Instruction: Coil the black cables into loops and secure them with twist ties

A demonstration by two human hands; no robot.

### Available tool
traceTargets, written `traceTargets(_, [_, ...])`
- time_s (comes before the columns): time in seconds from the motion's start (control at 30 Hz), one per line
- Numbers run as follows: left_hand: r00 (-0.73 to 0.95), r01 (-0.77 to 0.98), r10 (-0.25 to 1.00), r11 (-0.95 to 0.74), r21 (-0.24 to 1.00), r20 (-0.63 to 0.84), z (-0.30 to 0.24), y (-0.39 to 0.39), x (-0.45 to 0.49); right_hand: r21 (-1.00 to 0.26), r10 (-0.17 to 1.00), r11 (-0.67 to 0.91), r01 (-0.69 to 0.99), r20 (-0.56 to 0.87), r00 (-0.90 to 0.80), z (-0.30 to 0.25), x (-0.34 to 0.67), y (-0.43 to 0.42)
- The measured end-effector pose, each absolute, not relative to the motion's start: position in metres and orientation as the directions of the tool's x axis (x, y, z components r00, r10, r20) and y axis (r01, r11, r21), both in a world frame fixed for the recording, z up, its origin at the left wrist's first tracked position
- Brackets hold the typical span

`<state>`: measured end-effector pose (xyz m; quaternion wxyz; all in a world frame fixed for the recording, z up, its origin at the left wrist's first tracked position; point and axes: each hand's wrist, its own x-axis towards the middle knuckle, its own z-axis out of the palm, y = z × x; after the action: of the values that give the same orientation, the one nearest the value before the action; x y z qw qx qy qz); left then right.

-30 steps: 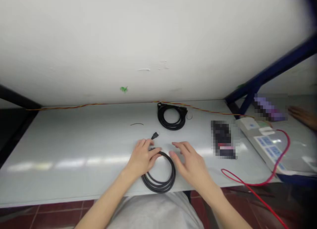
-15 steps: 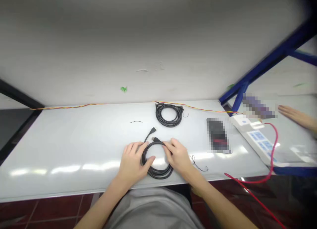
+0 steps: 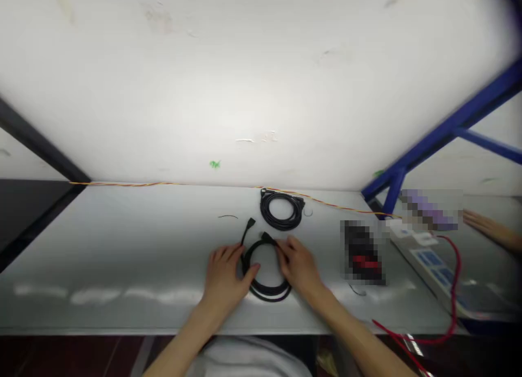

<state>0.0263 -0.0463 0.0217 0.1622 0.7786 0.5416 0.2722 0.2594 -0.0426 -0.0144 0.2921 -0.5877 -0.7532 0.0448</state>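
Observation:
A coiled black cable [image 3: 269, 297] lies on the table between my hands, near the front edge. My left hand [image 3: 225, 273] is closed round the coil's left side, with its thumb resting over the ring. One cable end with a flat plug [image 3: 250, 223] sticks up and away above the left fingers. My right hand [image 3: 299, 265] pinches the coil's upper right side, just behind the other plug [image 3: 267, 236]. Some of both hands' fingertips are hidden under the cable and knuckles. Farther back, a second coiled black cable [image 3: 281, 224] lies untouched.
Short dark ties [image 3: 227, 216] lie on the tabletop. A blurred black and red object [image 3: 362, 254], a white power strip [image 3: 432, 265] and a red cord [image 3: 457, 273] are at right. Another person's hand [image 3: 487, 227] shows beyond a blue frame [image 3: 448, 124].
My view has tilted upward, so the table sits lower in the picture. Both hands stay on the coil. The free plug end at left now points more steeply away from me.

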Motion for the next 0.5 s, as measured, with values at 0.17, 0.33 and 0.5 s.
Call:
traceTargets(0.17, [0.31,0.654,0.943,-0.304,0.692,0.122,0.017,-0.026,0.02,-0.322,0.822,0.539,0.778,0.404,-0.402,-0.002,0.231,-0.048])
traceTargets(0.33, [0.505,0.547,0.857,-0.409,0.73,0.102,0.03,-0.001,0.013,-0.341,0.759,0.635,0.694,0.443,-0.477,0.008,0.229,-0.036])
traceTargets(0.5, [0.627,0.524,0.764,-0.555,0.646,0.149,0.032,0.003,0.008,-0.436,0.798,0.594,0.676,0.43,-0.423,0.008,0.228,-0.036])
